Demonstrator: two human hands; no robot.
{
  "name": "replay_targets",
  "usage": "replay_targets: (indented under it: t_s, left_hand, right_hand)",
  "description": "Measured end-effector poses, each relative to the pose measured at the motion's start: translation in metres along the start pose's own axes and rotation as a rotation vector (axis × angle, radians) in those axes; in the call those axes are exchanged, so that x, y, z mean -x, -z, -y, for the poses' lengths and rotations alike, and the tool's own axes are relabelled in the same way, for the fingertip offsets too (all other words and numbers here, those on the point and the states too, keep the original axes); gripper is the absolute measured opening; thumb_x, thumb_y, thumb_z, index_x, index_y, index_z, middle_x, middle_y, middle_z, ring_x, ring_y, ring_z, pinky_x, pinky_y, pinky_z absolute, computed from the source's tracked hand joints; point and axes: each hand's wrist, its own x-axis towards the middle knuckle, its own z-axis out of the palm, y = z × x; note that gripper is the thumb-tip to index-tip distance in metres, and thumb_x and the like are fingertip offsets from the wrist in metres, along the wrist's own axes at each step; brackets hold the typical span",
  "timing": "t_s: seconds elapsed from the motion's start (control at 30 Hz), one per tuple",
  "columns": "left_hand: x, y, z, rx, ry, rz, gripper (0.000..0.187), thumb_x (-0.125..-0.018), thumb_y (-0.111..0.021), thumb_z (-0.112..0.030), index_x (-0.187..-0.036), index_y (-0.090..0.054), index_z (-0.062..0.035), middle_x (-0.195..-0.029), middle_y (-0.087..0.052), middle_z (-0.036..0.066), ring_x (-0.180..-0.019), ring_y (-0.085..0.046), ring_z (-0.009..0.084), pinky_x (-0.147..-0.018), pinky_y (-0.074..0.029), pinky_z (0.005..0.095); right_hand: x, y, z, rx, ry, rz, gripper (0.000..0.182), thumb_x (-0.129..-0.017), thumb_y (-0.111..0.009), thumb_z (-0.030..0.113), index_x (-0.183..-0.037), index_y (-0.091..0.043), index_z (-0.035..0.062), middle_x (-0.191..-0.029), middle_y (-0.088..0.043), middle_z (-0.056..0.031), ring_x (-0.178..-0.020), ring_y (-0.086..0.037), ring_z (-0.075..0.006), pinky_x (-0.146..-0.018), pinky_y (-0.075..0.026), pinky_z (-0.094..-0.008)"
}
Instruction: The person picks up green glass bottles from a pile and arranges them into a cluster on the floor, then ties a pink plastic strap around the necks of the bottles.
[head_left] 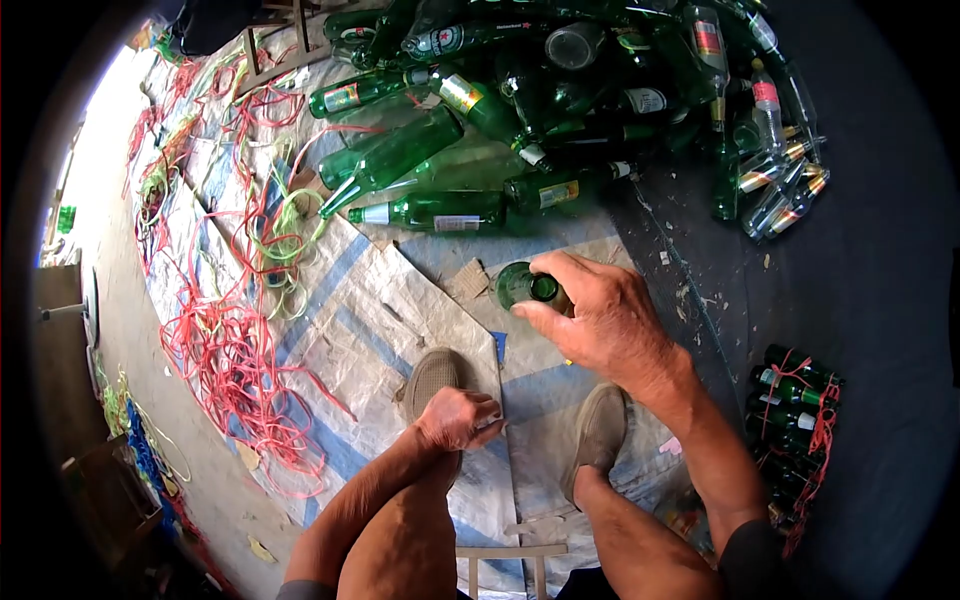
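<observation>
My right hand (605, 308) is closed around the neck of a green glass bottle (513, 283), which points its mouth up toward the camera. The bottle is over the sheet between my feet and the pile. My left hand (460, 418) rests over my left leg near the shoe, its fingers curled; whether anything is inside them is hidden. Beyond the held bottle, a green bottle with a white label (455, 212) lies on its side at the near edge of a large pile of green bottles (570, 100).
Tangled red and green plastic strips (240, 370) cover the left side of the white and blue sheet (370, 290). Clear bottles (768, 110) lie at the upper right. A bundle of green bottles tied with red strip (795, 400) sits at the lower right, on dark ground.
</observation>
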Motion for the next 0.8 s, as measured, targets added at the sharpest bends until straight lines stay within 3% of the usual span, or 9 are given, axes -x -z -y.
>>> replay_targets:
  t_s: [0.07,0.17,0.2,0.37,0.43,0.53,0.57,0.67,0.8]
  left_hand:
    - [-0.001,0.001,-0.001,-0.006,0.002,0.004,0.024,-0.09,-0.08,-0.025,-0.078,-0.064,-0.0106,-0.073,-0.062,0.009,-0.069,-0.07,0.0314,-0.058,-0.054,0.0448]
    - [0.0,0.002,0.0,-0.009,-0.005,-0.002,0.023,-0.089,-0.08,-0.025,-0.078,-0.066,-0.0107,-0.072,-0.063,0.008,-0.068,-0.07,0.0307,-0.057,-0.055,0.0437]
    - [0.0,0.0,0.002,-0.006,-0.01,-0.001,0.023,-0.089,-0.08,-0.024,-0.078,-0.066,-0.0107,-0.072,-0.063,0.008,-0.068,-0.07,0.0306,-0.057,-0.055,0.0435]
    - [-0.002,0.004,0.001,0.022,-0.019,-0.021,0.022,-0.089,-0.08,-0.023,-0.078,-0.066,-0.0101,-0.073,-0.064,0.008,-0.068,-0.07,0.0301,-0.057,-0.055,0.0427]
    - [0.0,0.002,0.002,0.026,-0.012,-0.01,0.022,-0.089,-0.08,-0.023,-0.078,-0.066,-0.0104,-0.073,-0.063,0.008,-0.068,-0.07,0.0298,-0.057,-0.055,0.0424]
    - [-0.001,0.004,0.004,0.024,-0.016,0.01,0.022,-0.089,-0.08,-0.023,-0.078,-0.066,-0.0107,-0.073,-0.063,0.008,-0.068,-0.07,0.0297,-0.057,-0.055,0.0425]
    - [-0.001,0.003,0.005,0.023,-0.02,0.015,0.022,-0.089,-0.08,-0.023,-0.079,-0.066,-0.0107,-0.073,-0.062,0.008,-0.068,-0.07,0.0297,-0.057,-0.055,0.0425]
    - [-0.001,0.003,0.005,0.042,-0.017,0.012,0.022,-0.09,-0.08,-0.023,-0.078,-0.065,-0.0109,-0.073,-0.062,0.008,-0.068,-0.07,0.0296,-0.057,-0.055,0.0423]
    - [-0.004,0.007,0.004,0.053,-0.02,0.001,0.021,-0.089,-0.08,-0.022,-0.079,-0.066,-0.0107,-0.073,-0.063,0.008,-0.069,-0.071,0.0291,-0.057,-0.055,0.0416]
  right_hand:
    - [-0.003,0.004,-0.002,-0.039,0.026,-0.003,0.04,-0.094,-0.086,0.036,-0.108,-0.068,0.0024,-0.083,-0.074,-0.0149,-0.075,-0.074,-0.0377,-0.064,-0.056,-0.0461]
    - [-0.013,0.026,-0.002,-0.115,-0.125,0.092,0.054,-0.096,-0.085,0.049,-0.111,-0.071,-0.0008,-0.072,-0.072,-0.0131,-0.067,-0.073,-0.0303,-0.061,-0.055,-0.0416]
    - [-0.016,0.026,-0.013,-0.201,-0.118,0.017,0.065,-0.098,-0.08,0.058,-0.116,-0.072,-0.0035,-0.066,-0.069,-0.0115,-0.062,-0.071,-0.0237,-0.059,-0.054,-0.0388]
    - [-0.074,0.032,-0.066,-0.279,-0.269,-0.272,0.059,-0.093,-0.086,0.039,-0.128,-0.069,-0.0052,-0.084,-0.073,-0.0139,-0.078,-0.071,-0.0268,-0.072,-0.057,-0.041]
    - [-0.108,0.033,-0.086,0.001,-0.142,-0.383,0.063,-0.09,-0.087,0.035,-0.136,-0.065,-0.0016,-0.103,-0.071,-0.0187,-0.092,-0.073,-0.0344,-0.078,-0.059,-0.0443]
    - [-0.15,0.041,-0.094,0.315,-0.147,-0.389,0.074,-0.085,-0.088,0.021,-0.15,-0.054,0.0068,-0.14,-0.055,-0.0236,-0.117,-0.067,-0.0466,-0.097,-0.06,-0.0515]
    - [-0.163,0.043,-0.107,0.389,-0.089,-0.375,0.08,-0.086,-0.086,0.018,-0.157,-0.049,0.0142,-0.145,-0.052,-0.0197,-0.126,-0.064,-0.0439,-0.1,-0.058,-0.0513]
    - [-0.192,0.044,-0.123,0.647,-0.038,-0.353,0.088,-0.083,-0.085,0.008,-0.16,-0.046,0.0265,-0.157,-0.046,-0.0168,-0.138,-0.056,-0.0481,-0.101,-0.059,-0.0558]
    - [-0.227,0.031,-0.15,0.905,0.05,-0.349,0.085,-0.084,-0.075,-0.002,-0.158,-0.051,0.0298,-0.16,-0.043,-0.0124,-0.126,-0.061,-0.0451,-0.094,-0.06,-0.058]
